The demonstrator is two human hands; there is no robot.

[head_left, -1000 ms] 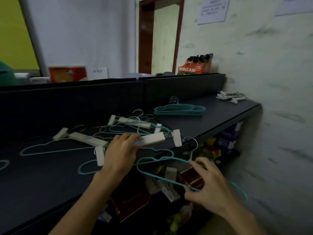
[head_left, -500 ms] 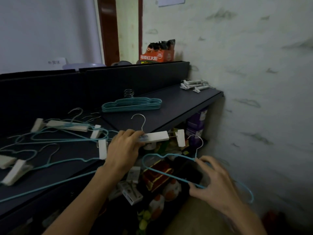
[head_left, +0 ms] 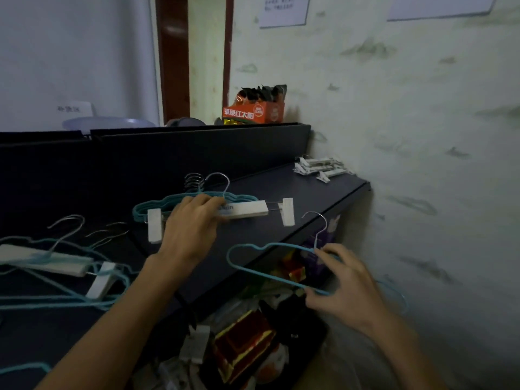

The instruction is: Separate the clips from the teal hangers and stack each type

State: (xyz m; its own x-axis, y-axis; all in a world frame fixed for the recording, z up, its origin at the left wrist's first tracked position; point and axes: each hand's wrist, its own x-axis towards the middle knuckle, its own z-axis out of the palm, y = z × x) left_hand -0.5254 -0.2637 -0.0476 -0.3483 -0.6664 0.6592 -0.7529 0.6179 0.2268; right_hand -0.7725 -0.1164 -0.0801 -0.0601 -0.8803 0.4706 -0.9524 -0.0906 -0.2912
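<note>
Teal hanger [head_left: 270, 273] far end hidden behind right hand [head_left: 344, 285]; tangled hangers [head_left: 56, 299] cut off left.

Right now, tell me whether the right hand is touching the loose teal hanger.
Touching. The head view shows the right hand pinching the teal hanger: fingertips close on its lower wire and at the base of its metal hook, holding it in the air off the shelf edge.

A dark shelf top [head_left: 315, 190] runs along a dark back panel [head_left: 197, 153] and ends against a pale wall [head_left: 422, 114] marked with dark smudges. Behind the panel stands an orange carton [head_left: 253, 112] printed with white characters, dark packets sticking up out of it. Left of it are a brown door frame [head_left: 171, 57] and a pale lilac basin rim [head_left: 107, 123]. 2 paper notices [head_left: 284, 9] hang on the wall. Under the shelf lie red and gold packages [head_left: 242, 342], blurred.
</note>
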